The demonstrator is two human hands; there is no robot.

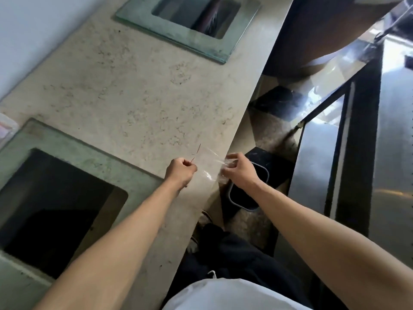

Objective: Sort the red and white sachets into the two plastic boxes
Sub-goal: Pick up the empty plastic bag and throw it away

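Both my hands hold a clear plastic film wrapper (pixel 210 166) stretched between them over the counter's front edge. My left hand (pixel 181 171) is closed on its left end, where a thin red tear strip (pixel 197 152) sticks up. My right hand (pixel 239 170) pinches the crumpled right end, above a dark bin (pixel 263 173) on the floor. No red or white sachets and no plastic boxes are clearly in view; a pale packet-like thing (pixel 5 128) shows at the far left edge, blurred.
A beige stone counter (pixel 134 97) runs diagonally. Two glass-framed rectangular openings are set in it, one near left (pixel 55 202) and one far (pixel 196 16). To the right are a tiled floor, a shiny metal cabinet (pixel 335 164) and my dark trousers.
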